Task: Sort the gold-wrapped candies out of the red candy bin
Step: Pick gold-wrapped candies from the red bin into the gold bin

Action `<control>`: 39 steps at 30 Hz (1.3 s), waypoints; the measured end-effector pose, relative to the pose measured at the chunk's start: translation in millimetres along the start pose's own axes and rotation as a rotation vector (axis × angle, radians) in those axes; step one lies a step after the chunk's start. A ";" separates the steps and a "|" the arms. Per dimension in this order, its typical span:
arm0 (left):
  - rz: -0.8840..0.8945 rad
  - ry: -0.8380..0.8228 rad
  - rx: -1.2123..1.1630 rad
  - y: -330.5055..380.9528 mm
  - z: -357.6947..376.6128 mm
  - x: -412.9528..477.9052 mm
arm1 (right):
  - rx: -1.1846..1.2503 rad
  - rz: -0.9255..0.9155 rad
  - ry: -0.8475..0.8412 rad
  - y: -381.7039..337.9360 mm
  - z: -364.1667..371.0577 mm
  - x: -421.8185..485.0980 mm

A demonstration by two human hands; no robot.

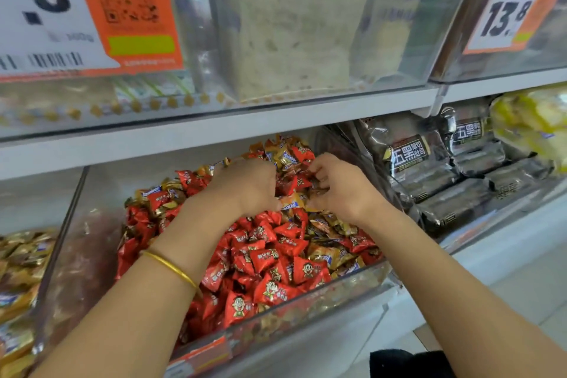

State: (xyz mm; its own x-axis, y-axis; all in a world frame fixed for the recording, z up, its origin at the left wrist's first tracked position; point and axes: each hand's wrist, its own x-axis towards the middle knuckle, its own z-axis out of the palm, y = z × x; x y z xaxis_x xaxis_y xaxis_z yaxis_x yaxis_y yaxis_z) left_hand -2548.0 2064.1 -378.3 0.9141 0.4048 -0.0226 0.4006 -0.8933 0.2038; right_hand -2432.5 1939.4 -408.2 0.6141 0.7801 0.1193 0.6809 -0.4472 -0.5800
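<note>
A clear plastic bin on the lower shelf is heaped with red-wrapped candies, and gold-wrapped candies are mixed in at the back and right. Both hands are deep in the pile near the back. My left hand is curled palm-down over candies, its fingers closed around gold wrappers. My right hand pinches a gold-wrapped candy between its fingertips. A gold bangle circles the left wrist.
A neighbouring bin of gold-wrapped candies sits at the left. Black-wrapped packets fill the bin on the right, with yellow packs beyond. The upper shelf edge hangs close above the hands, with price tags overhead.
</note>
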 end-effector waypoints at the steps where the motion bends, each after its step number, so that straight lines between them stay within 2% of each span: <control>1: 0.026 0.054 -0.033 0.4 2.9 -0.2 | -0.075 0.006 -0.001 1.2 -0.4 -0.3; 3: 0.128 0.111 -0.116 2.6 7.7 0.2 | -0.212 -0.015 -0.023 0.1 0.9 -0.3; 5: 0.216 0.076 -0.118 5.4 12.4 1.9 | -0.283 -0.046 -0.049 -2.8 2.5 1.4; 9: 0.162 0.057 -0.009 6.6 27.2 6.8 | -0.229 -0.083 -0.105 -2.4 5.3 4.2; 13: 0.108 0.172 -0.197 0.1 26.6 5.9 | -0.162 -0.095 -0.108 -0.8 6.7 0.9; 20: 0.024 0.320 -0.320 -5.5 17.0 5.0 | 0.181 -0.059 0.159 -6.1 -12.2 -11.8; 23: 0.045 0.332 -0.368 -2.3 15.1 3.7 | 0.134 -0.039 0.099 -8.9 -11.8 -11.1; 26: 0.072 0.361 -0.413 -1.0 15.3 1.4 | -0.013 -0.094 -0.051 -10.5 -6.4 -7.3; 29: 0.105 0.290 -0.442 -2.6 15.9 0.2 | -0.318 -0.133 -0.159 -4.9 3.5 -2.1; 33: 0.140 0.060 -0.387 -0.4 22.0 0.1 | -0.452 -0.173 -0.065 -3.2 9.4 -0.2; 35: 0.112 0.028 -0.302 0.2 27.7 1.7 | -0.424 -0.173 -0.043 -2.8 8.1 -0.9; 39: 0.103 0.056 -0.103 -2.8 30.9 5.1 | -0.096 -0.116 -0.022 -5.7 -2.9 -7.7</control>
State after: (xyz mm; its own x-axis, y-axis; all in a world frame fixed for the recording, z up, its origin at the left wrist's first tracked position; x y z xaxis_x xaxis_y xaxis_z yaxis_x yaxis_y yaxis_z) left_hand -2542.6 2062.7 -409.3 0.9440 0.3249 0.0582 0.2936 -0.9070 0.3019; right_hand -2440.0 1934.7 -403.6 0.5213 0.8377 0.1628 0.7823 -0.3929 -0.4833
